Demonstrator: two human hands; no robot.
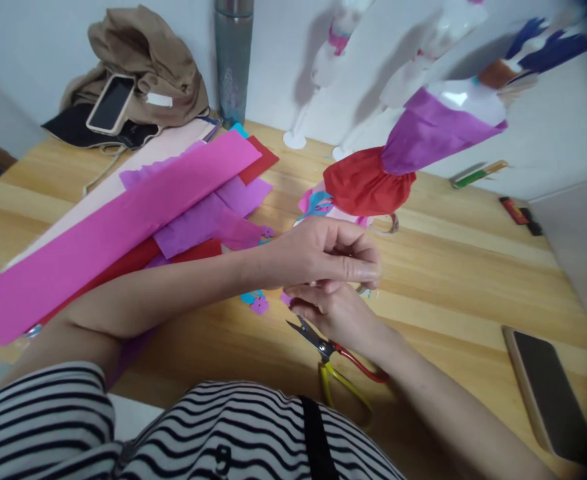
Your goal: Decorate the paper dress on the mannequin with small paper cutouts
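My left hand reaches across over my right hand above the wooden table. Both hands have their fingers pinched together around something small that I cannot make out; a tiny purple scrap shows at the edge of my right fingers. Scissors with red and yellow handles lie on the table just under my right wrist, blades toward the left. Small blue and purple paper cutouts lie beside my left forearm. A doll dressed in red and purple tissue paper leans over the table just behind my hands.
Long sheets of pink, purple and red tissue paper cover the left of the table. A tan bag with a phone on it sits far left, a grey bottle behind. A second phone lies at the right edge. Pens lie by the wall.
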